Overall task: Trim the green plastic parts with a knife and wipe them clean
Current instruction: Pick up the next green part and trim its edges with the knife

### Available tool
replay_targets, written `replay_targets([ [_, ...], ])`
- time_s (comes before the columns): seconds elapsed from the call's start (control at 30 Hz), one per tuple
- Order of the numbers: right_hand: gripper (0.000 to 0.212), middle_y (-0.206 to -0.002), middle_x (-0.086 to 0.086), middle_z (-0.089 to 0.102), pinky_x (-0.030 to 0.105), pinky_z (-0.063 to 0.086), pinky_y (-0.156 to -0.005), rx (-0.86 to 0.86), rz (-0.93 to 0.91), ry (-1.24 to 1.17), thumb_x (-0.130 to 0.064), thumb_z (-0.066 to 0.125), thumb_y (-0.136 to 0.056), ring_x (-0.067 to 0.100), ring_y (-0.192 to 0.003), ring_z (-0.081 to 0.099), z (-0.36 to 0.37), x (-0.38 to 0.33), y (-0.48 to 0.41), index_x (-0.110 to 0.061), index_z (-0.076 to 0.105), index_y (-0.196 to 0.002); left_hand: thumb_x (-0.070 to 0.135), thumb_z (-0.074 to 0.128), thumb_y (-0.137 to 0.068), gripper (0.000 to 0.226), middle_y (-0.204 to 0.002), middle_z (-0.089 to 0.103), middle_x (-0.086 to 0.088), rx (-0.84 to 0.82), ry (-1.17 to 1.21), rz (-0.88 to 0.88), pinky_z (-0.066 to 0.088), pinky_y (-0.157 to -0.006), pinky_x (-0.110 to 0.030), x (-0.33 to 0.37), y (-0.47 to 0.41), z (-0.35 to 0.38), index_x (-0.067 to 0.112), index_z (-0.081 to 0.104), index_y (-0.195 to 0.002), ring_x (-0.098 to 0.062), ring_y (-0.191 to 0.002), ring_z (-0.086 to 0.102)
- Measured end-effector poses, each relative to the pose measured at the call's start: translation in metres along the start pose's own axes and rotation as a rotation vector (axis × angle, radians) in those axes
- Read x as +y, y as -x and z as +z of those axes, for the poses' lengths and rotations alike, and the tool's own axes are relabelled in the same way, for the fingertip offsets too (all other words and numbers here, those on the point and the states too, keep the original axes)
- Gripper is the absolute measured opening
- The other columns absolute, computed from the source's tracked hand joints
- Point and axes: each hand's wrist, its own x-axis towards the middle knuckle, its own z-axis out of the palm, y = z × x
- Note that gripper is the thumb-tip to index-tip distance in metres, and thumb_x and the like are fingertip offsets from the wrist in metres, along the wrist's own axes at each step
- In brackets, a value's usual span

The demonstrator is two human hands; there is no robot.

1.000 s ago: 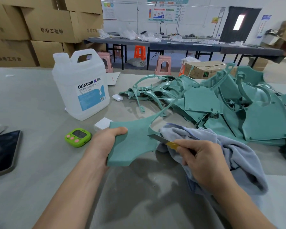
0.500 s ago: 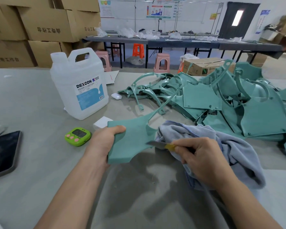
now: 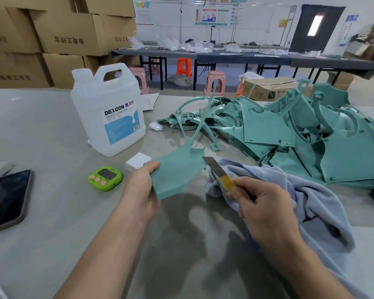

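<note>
a: where's the green part (image 3: 177,173) being worked on?
b: one flat piece, held tilted above the desk (image 3: 41,130) by the left hand (image 3: 140,190). the thumb lies on top near its left corner and the fingers curl underneath. a thin curved strip runs up from its far edge toward the heap

a: and the knife (image 3: 219,172)?
b: one knife, with a yellow body and the blade pushed out. the right hand (image 3: 266,210) pinches the yellow part between thumb and curled fingers. the blade tip sits right at the part's right edge, though i can't tell if it touches

a: anything for wiping?
b: one pale blue cloth (image 3: 311,190), bunched on the desk under and beyond the right hand

a: how many more parts?
b: a tangled pile of green parts (image 3: 289,134) behind the cloth, overlapping too much to count, both flat panels and curved frames

a: what else is on the desk?
b: to the left there's one white jug (image 3: 108,117) labelled dexcon, standing upright. one small white block (image 3: 138,161) lies just in front of it, with one green timer (image 3: 105,178) beside that. one little white oval case (image 3: 156,126) sits between jug and pile, and one dark tablet (image 3: 7,197) lies at the left edge

a: and beyond?
b: stacked cardboard boxes (image 3: 69,33) at far left, and a long dark table (image 3: 235,56) with two pink stools (image 3: 214,83) by it
</note>
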Motion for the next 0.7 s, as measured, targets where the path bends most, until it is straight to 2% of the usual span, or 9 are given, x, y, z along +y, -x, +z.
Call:
replay_targets([
  [0.13,0.020,-0.058,-0.009,0.064,0.014,0.037,-0.051,-0.004,0.020,0.019,-0.020,0.070,-0.095,0.005,-0.052,0.052,0.008,-0.004,0.002,-0.040,0.072,-0.090,0.011,0.045,-0.104,0.024,-0.059,0.072,-0.005,-0.006,0.087,-0.020,0.046,-0.035,-0.018,-0.006,0.008,0.011,0.007,0.059,-0.085,-0.015,-0.044,0.067],
  [0.27,0.013,-0.064,-0.011,0.067,0.018,0.045,-0.054,0.029,0.037,0.025,-0.024,0.066,-0.098,0.008,-0.059,0.060,0.013,-0.009,0.004,-0.035,0.071,-0.092,0.011,0.046,-0.104,0.024,-0.051,0.065,-0.005,0.000,0.129,-0.052,0.034,-0.030,-0.012,-0.012,0.010,0.019,0.005,0.055,-0.083,-0.012,-0.035,0.059],
  [0.37,0.008,-0.064,-0.009,0.066,0.036,0.054,-0.063,0.032,0.015,0.084,-0.025,0.064,-0.098,0.012,-0.061,0.063,0.017,-0.015,0.008,-0.030,0.069,-0.094,0.013,0.048,-0.104,0.020,-0.051,0.063,-0.004,0.026,0.122,-0.058,0.029,-0.029,-0.011,-0.015,0.010,0.020,0.005,0.057,-0.088,-0.011,-0.033,0.055],
  [0.4,0.008,-0.064,-0.008,0.066,0.037,0.052,-0.063,0.035,0.000,0.102,-0.026,0.063,-0.098,0.012,-0.060,0.062,0.019,-0.017,0.010,-0.029,0.068,-0.093,0.014,0.048,-0.104,0.019,-0.052,0.063,-0.004,0.035,0.124,-0.057,0.029,-0.029,-0.011,-0.016,0.010,0.019,0.005,0.058,-0.089,-0.011,-0.033,0.055],
  [0.5,0.012,-0.062,-0.010,0.065,0.026,0.046,-0.060,0.044,-0.042,0.109,-0.024,0.062,-0.099,0.010,-0.061,0.062,0.023,-0.023,0.014,-0.028,0.067,-0.089,0.014,0.049,-0.103,0.017,-0.054,0.063,-0.005,0.059,0.139,-0.064,0.029,-0.030,-0.011,-0.016,0.009,0.019,0.005,0.059,-0.092,-0.012,-0.033,0.054],
  [0.6,0.011,-0.063,-0.009,0.067,0.029,0.047,-0.061,0.031,-0.030,0.094,-0.022,0.062,-0.100,0.010,-0.059,0.063,0.027,-0.024,0.016,-0.026,0.068,-0.091,0.011,0.049,-0.103,0.018,-0.051,0.061,-0.005,0.061,0.189,-0.077,0.030,-0.028,-0.012,-0.015,0.010,0.019,0.004,0.057,-0.089,-0.011,-0.030,0.051],
  [0.7,0.011,-0.064,-0.012,0.068,0.023,0.047,-0.060,0.040,-0.043,0.079,-0.020,0.063,-0.099,0.006,-0.057,0.063,0.031,-0.025,0.019,-0.026,0.067,-0.089,0.012,0.046,-0.104,0.021,-0.049,0.057,-0.006,0.043,0.220,-0.111,0.028,-0.027,-0.013,-0.016,0.009,0.018,0.005,0.052,-0.085,-0.011,-0.027,0.046],
])
